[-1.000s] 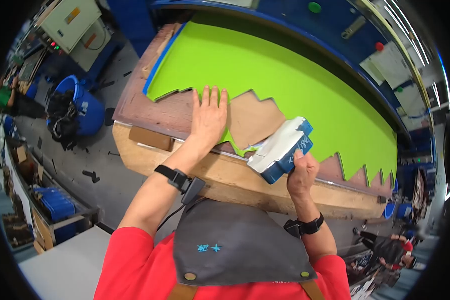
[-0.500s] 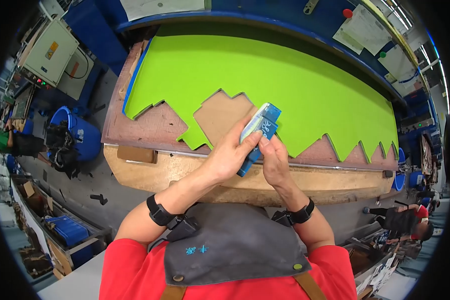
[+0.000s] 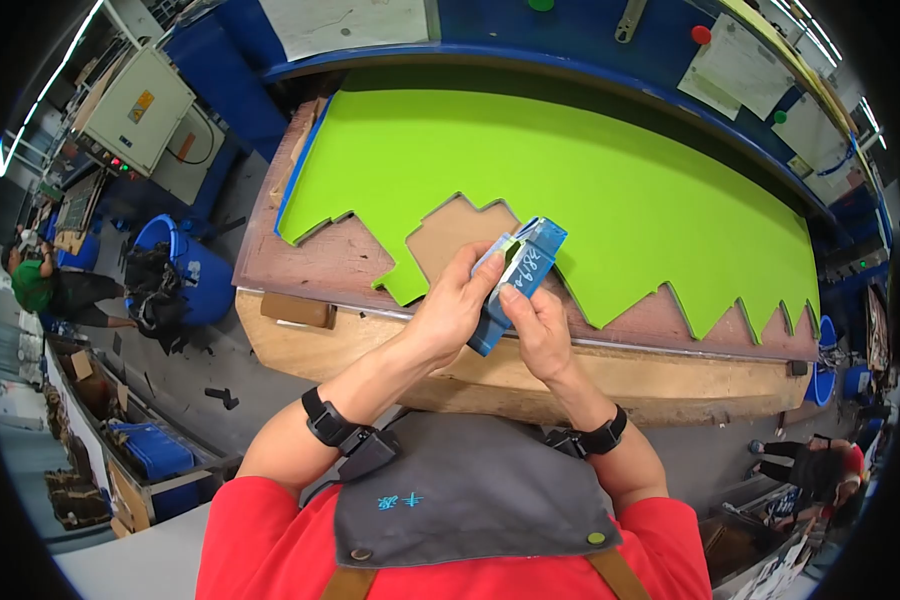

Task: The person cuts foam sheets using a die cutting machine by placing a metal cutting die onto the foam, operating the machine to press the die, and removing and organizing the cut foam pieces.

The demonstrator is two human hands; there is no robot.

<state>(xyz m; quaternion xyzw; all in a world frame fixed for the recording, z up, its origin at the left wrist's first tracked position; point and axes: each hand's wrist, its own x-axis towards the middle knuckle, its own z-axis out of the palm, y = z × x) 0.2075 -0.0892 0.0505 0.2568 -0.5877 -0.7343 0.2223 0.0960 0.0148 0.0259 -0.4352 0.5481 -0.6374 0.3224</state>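
Left hand (image 3: pixel 448 318) has come off the green sheet since the first frame and joined the right hand (image 3: pixel 545 335) on a blue, hard-edged block with handwritten pale markings (image 3: pixel 540 255). Block now turned, narrower to the view; the broad pale side seen earlier is mostly out of sight.

Grip: both sets of fingers partly closed on the block, left ones curled along its left side, thumb on top; right thumb bent against the marked side, other right fingers largely hidden behind, so their exact spread I cannot tell. Two-sided hold probably keeps the piece from twisting, and lets its angle be adjusted. Block is tilted, upper end leaning right, above the near edge of the bright green sheet (image 3: pixel 570 170); whether its lower end touches anything is unclear.

Sheet lies flat on a worn reddish-brown board (image 3: pixel 320 262), which likely gives it even support. Its near edge is stepped and zigzag; a tan flat surface (image 3: pixel 450 230) shows in the notch just beside the hands. Blue strip (image 3: pixel 305 175) runs along the sheet's left edge. Small brown rectangular block (image 3: pixel 298 309) sits on the pale wooden table (image 3: pixel 270 345), by the board's front edge, within reach yet outside the sheet.
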